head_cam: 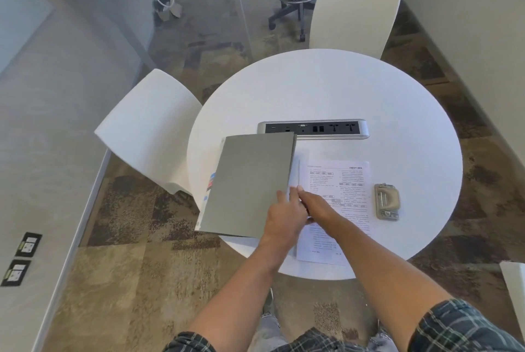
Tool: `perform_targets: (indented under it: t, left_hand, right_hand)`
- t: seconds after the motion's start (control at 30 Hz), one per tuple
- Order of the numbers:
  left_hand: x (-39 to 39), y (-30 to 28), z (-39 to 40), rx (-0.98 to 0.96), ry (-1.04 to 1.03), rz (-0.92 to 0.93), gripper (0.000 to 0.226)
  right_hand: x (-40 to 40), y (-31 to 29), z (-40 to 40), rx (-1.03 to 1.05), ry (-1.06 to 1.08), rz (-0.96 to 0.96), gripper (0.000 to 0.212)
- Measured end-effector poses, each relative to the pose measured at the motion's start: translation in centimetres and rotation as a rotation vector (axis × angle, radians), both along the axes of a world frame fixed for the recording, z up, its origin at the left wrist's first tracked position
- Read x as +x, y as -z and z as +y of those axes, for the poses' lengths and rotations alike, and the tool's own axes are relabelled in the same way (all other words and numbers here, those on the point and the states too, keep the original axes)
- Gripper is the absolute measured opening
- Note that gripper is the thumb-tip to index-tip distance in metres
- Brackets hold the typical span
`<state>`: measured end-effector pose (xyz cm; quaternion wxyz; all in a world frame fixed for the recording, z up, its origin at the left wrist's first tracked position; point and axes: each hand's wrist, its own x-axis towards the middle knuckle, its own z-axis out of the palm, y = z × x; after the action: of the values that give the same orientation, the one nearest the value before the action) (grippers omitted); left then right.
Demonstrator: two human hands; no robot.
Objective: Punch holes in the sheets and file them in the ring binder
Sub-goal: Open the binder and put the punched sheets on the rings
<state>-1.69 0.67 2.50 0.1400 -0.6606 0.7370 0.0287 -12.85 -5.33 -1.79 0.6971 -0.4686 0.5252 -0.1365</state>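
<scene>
We pinch the ring binder cover's right edge with both hands, beside the sheets; lift evenly to open.

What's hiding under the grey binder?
White pages with coloured tabs stick out at the left edge of the binder. The round table lies beneath. Anything else under the cover is hidden.
</scene>
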Motion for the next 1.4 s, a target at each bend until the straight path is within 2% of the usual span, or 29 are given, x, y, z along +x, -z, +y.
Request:
perform_targets:
  t: [0.07,0.13,0.27,0.33,0.47,0.57,0.73,1.0,1.13,1.4]
  left_hand:
    - [-1.0,0.2,0.6,-0.013,-0.005,0.038,0.082]
    - [-1.4,0.2,0.9,-0.021,-0.022,0.082,0.085]
    - [-0.3,0.0,0.8,-0.062,0.001,0.209,0.056]
    - [0.7,0.0,0.4,-0.088,0.005,0.225,0.057]
    - [2.6,-0.2,-0.7,-0.097,-0.212,0.297,0.05]
    - [3.1,0.2,-1.4,-0.007,-0.337,0.226,0.067]
    - [3.1,1.7,-1.3,0.119,-0.405,0.157,0.094]
    - [4.5,3.0,0.0,0.202,-0.336,0.051,0.104]
    - [4.8,3.2,0.0,0.225,-0.361,0.071,0.108]
    - [4.3,3.0,-0.3,0.274,-0.411,0.164,0.12]
  right_hand:
    - [0.1,0.2,0.0,0.075,0.065,-0.039,0.063]
    - [0.2,0.5,0.0,0.139,0.138,-0.068,0.061]
    - [0.6,0.8,0.1,0.199,0.213,-0.1,0.05]
    - [0.8,1.2,0.0,0.218,0.231,-0.103,0.049]
    - [1.2,1.7,-0.2,0.23,0.249,-0.074,0.047]
    - [1.6,1.6,-0.2,0.222,0.271,-0.063,0.041]
    - [1.3,1.6,-0.3,0.171,0.26,0.026,0.039]
    - [0.7,1.9,-0.6,0.045,0.174,0.197,0.025]
    - [1.1,1.7,-0.7,0.049,0.134,0.209,0.021]
    - [2.3,1.6,-0.9,0.124,0.211,0.208,0.011]
